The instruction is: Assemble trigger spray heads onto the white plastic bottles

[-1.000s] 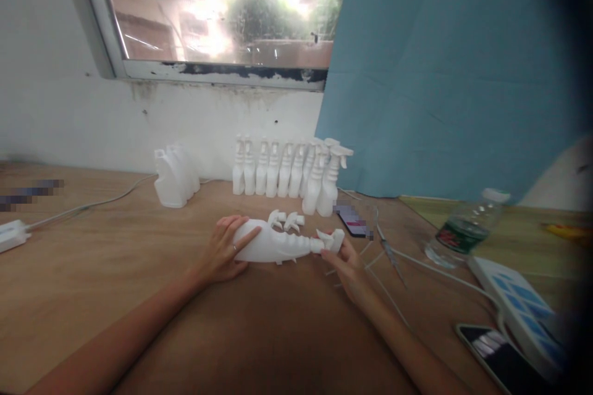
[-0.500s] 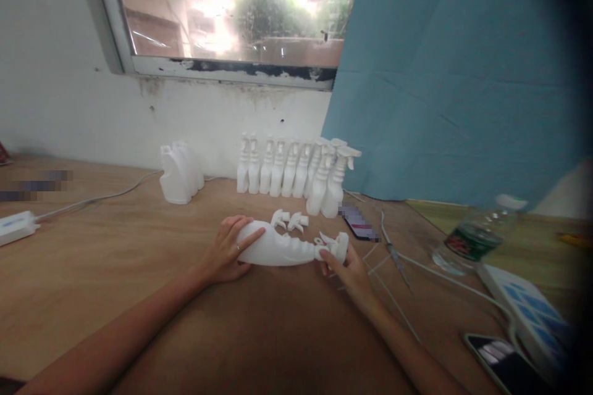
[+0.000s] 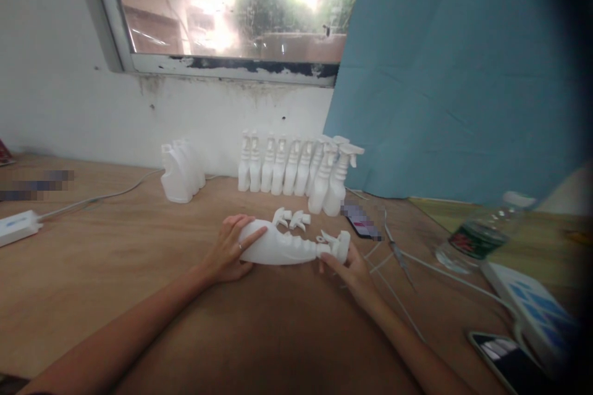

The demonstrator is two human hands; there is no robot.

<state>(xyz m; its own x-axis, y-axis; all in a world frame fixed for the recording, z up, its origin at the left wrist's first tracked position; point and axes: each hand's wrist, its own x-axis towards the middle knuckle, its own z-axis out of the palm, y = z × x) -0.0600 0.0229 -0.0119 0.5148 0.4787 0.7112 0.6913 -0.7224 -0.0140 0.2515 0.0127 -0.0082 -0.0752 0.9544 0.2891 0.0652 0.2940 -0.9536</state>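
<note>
Wood tbl (image 3: pixel 115 253) | L hand (image 3: pixel 230 251) curled rnd btl (image 3: pixel 283 249) | R hand (image 3: pixel 351 270) gripping sprayer (image 3: pixel 343 245)

A plain white, curved plastic spray bottle (image 3: pixel 278 248), a white plastic trigger head (image 3: pixel 343 247) and a row of all-white plastic spray bottles (image 3: pixel 302 174) contrast with a brown, wood-grained tabletop (image 3: pixel 106 259). A plain blue fabric curtain (image 3: pixel 445 80) sets off a white, brown-stained wall (image 3: pixel 208 117), while a clear plastic drink bottle (image 3: pixel 482 231) carries a green label (image 3: pixel 475 243) patterned in red.

White wall (image 3: pixel 213 114), blue cloth (image 3: pixel 440 80), window (image 3: pixel 231 6), perhaps greenery (image 3: pixel 266 9) outside.
</note>
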